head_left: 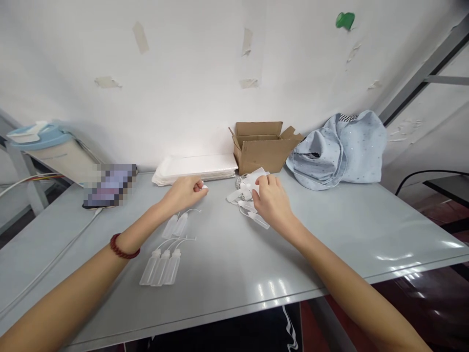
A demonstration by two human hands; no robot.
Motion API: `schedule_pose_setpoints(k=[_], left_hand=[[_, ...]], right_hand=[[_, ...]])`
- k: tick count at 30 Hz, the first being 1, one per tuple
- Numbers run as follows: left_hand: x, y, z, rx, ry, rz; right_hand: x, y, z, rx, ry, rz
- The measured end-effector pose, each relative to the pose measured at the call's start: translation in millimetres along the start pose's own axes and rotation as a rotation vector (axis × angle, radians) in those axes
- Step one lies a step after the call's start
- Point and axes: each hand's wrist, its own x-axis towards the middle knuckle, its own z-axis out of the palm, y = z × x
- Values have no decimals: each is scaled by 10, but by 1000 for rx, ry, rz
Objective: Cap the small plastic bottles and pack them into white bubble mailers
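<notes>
My left hand (pixel 184 193) hovers over the grey table (pixel 330 234) with fingers curled, pinching a small white piece I cannot name. A red bead bracelet (pixel 122 248) circles that wrist. My right hand (pixel 271 201) rests on a heap of small clear plastic bottles (pixel 245 191), fingers bent over them. Near my left forearm lie three clear bottles (pixel 161 266) side by side with thin curved spouts. Two more bottles (pixel 176 225) lie just below my left hand.
An open cardboard box (pixel 262 146) stands at the back by the white wall. A stack of white sheets (pixel 196 168) lies left of it. A light blue cloth bag (pixel 340 149) sits at the right. A blurred phone (pixel 109 186) with a cable lies at the left.
</notes>
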Motion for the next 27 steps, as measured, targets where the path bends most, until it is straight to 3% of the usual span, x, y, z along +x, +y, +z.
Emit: schedule_pose_setpoints(k=[5, 9, 14, 20, 24, 27], left_hand=[[-395, -41, -108, -230, 14, -58], [-592, -96, -120, -437, 104, -189], [-653, -100, -91, -450, 192, -169], [-687, -28, -67, -431, 192, -148], [-713, -2, -60, -419, 191, -128], [-720, 3, -49, -423, 183, -118]], right_hand=[[-70, -125, -25, 85, -10, -98], [-235, -329, 7, 205, -120, -265], [-504, -641, 54, 341, -356, -471], [-634, -1021, 34, 369, -525, -699], [-599, -1171, 22, 299, -649, -771], [-587, -1192, 47, 310, -672, -772]])
